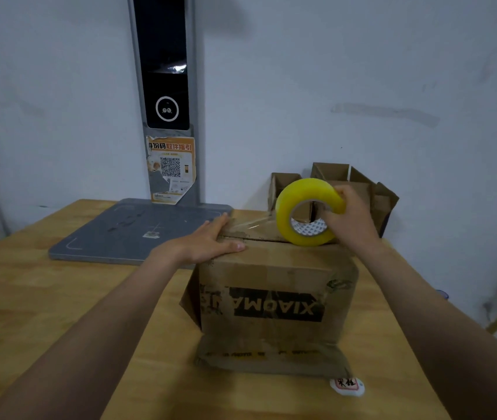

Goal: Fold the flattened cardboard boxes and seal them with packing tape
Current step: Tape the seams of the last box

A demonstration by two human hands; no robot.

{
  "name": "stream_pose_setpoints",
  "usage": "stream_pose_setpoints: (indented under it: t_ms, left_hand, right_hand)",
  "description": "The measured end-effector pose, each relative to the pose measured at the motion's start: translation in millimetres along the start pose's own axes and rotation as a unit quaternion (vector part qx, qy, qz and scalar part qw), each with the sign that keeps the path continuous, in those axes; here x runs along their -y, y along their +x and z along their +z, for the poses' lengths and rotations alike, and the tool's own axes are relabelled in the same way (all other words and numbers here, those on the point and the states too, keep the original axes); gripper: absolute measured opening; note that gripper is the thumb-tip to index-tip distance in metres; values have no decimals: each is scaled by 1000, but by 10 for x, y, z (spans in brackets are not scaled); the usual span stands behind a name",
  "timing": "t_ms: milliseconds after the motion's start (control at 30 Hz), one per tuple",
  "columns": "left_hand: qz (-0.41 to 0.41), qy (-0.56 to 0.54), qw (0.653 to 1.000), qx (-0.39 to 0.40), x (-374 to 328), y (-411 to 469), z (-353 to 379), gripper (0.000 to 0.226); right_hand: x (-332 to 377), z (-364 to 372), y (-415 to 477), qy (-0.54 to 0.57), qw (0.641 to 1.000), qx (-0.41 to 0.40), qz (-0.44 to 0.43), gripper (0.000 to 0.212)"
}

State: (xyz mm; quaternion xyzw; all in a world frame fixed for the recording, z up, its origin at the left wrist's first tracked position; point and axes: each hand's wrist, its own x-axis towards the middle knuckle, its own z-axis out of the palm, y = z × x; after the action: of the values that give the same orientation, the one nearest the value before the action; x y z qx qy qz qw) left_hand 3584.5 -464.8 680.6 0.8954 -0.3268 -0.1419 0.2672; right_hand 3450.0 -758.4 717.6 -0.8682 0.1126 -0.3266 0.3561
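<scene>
A brown cardboard box [274,301] with an upside-down black logo stands on the wooden table [59,298], its top flaps closed. My left hand [210,241] lies flat on the top's left end, fingers straight, pressing the end of a clear tape strip [250,224]. My right hand [353,216] grips a yellow tape roll [304,210] standing on edge above the top seam, fingers hooked through its core. The strip runs from the roll leftward to my left hand.
A grey scale platform [126,231] with a tall dark column [165,86] and an orange sticker stands behind the box on the left. Other opened cardboard boxes [362,183] sit against the wall behind the roll. A white label [347,384] lies near the box's front right corner.
</scene>
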Motion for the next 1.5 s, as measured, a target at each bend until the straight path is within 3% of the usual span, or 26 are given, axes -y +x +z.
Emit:
stream_pose_setpoints:
  t_ms: [133, 300, 467, 667, 833, 1100, 1233, 1500]
  left_hand:
    - [-33, 137, 990, 4, -82, 26, -47, 105]
    - [-90, 277, 957, 14, -398, 107, 23, 122]
    - [-68, 268, 961, 14, -570, 80, 134, 125]
    - [-107, 266, 958, 16, -494, -164, 65, 127]
    - [-122, 238, 964, 1, -212, -394, -52, 142]
    - [-47, 194, 965, -171, 311, -598, -151, 105]
    - [-50, 180, 965, -182, 314, -551, -138, 107]
    - [-66, 213, 965, -139, 330, -455, -193, 127]
  right_hand:
    - [-174, 132, -95, 62, 998, 6, 26, 22]
    - [-202, 181, -93, 59, 998, -5, 21, 20]
    - [-162, 235, -89, 56, 998, -2, 20, 20]
    - [110, 504, -165, 78, 997, 19, 17, 20]
    - [476, 867, -301, 101, 994, 52, -2, 22]
    - [769, 1087, -401, 36, 999, 28, 4, 31]
    - [759, 1120, -403, 27, 1000, 11, 3, 33]
    - [820, 1034, -224, -71, 992, 76, -77, 32]
